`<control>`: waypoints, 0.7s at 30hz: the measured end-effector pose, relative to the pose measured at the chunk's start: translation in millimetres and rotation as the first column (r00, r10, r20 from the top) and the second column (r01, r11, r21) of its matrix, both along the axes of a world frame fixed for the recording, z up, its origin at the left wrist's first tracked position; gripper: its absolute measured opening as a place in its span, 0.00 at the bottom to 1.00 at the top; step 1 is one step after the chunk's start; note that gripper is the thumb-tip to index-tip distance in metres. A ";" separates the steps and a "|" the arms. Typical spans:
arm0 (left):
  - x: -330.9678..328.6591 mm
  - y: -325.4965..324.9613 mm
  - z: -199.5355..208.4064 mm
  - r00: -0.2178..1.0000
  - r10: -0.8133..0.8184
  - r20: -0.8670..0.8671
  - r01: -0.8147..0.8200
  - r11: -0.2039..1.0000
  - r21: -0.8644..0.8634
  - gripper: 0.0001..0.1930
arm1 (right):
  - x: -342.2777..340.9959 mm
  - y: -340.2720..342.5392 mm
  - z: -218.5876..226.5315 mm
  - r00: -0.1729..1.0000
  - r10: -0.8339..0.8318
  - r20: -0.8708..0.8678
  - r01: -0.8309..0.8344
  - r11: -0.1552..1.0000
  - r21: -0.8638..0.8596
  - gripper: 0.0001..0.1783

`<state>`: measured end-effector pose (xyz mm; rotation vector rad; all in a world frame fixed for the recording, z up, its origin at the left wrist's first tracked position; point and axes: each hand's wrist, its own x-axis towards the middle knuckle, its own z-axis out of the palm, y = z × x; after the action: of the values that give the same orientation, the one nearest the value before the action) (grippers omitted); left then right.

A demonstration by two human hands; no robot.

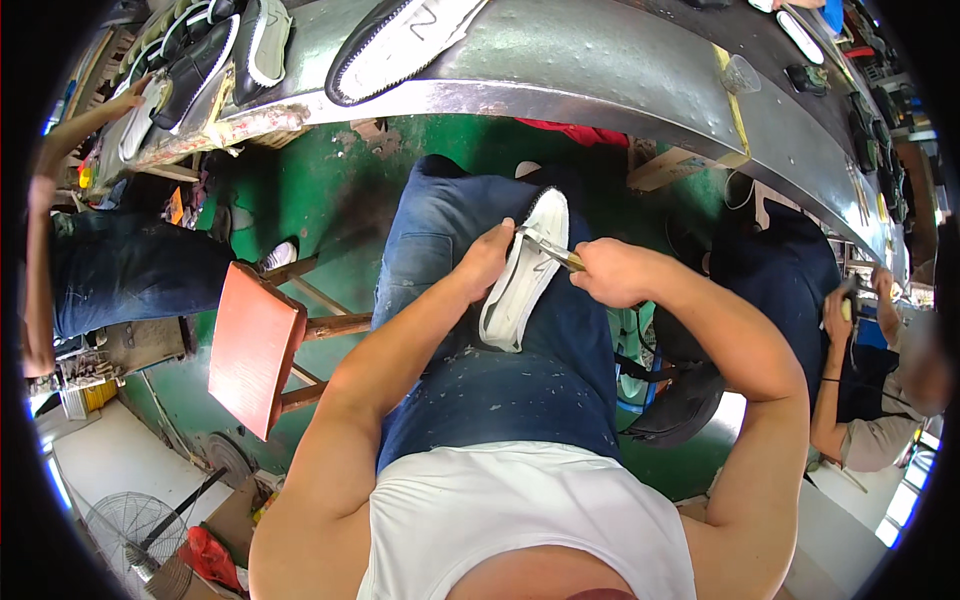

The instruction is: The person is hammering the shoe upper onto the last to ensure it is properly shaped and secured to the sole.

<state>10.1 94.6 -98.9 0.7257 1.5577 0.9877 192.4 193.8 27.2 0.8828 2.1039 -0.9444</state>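
Observation:
A shoe [518,305] lies bottom-up across my thighs, its white underside showing, with a dark pleated edge around the toe, which points away from me. Closed on the shoe's left edge near the toe is my left hand [487,258], thumb and fingers pinched together. My right hand [615,272] grips what look like metal pliers [546,247] with a yellowish handle. The tool's tip reaches across the underside to the left edge, close to my left fingertips. My right fingers hide most of the handle.
A metal-topped bench [570,60] runs across the far side, bearing another bottom-up shoe [400,45] and dark shoes [200,70] at left. A reddish stool [255,345] stands left. Co-workers sit either side; a standing fan [135,545] is at lower left.

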 end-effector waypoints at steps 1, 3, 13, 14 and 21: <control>1.7 0.2 -6.6 0.812 0.186 0.553 -0.062 0.970 -0.235 0.23 | 2.3 -5.4 -7.2 1.000 0.007 0.000 -0.007 1.000 -0.007 0.17; -11.7 -6.6 -13.3 0.661 0.154 0.734 0.031 0.972 -0.232 0.24 | 12.0 -22.0 -27.0 0.960 -0.172 -0.219 0.187 0.981 0.048 0.17; -14.3 6.3 -6.9 0.806 0.050 0.590 0.023 0.993 -0.116 0.38 | 12.9 -68.0 -69.0 0.712 -0.608 -0.350 0.552 0.794 -0.256 0.16; -14.4 6.1 -9.4 0.811 0.058 0.583 0.019 0.992 -0.125 0.39 | 13.5 -68.2 -71.3 0.721 -0.593 -0.359 0.544 0.805 -0.236 0.14; -14.3 7.1 7.7 0.733 0.095 0.674 0.014 0.988 -0.154 0.44 | 12.5 -38.5 -58.7 0.606 -0.795 0.006 0.625 0.471 -0.623 0.14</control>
<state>-4.1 101.7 -91.2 0.1671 0.9747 1.0041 205.0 155.3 -31.5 1.3893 1.4056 -2.1461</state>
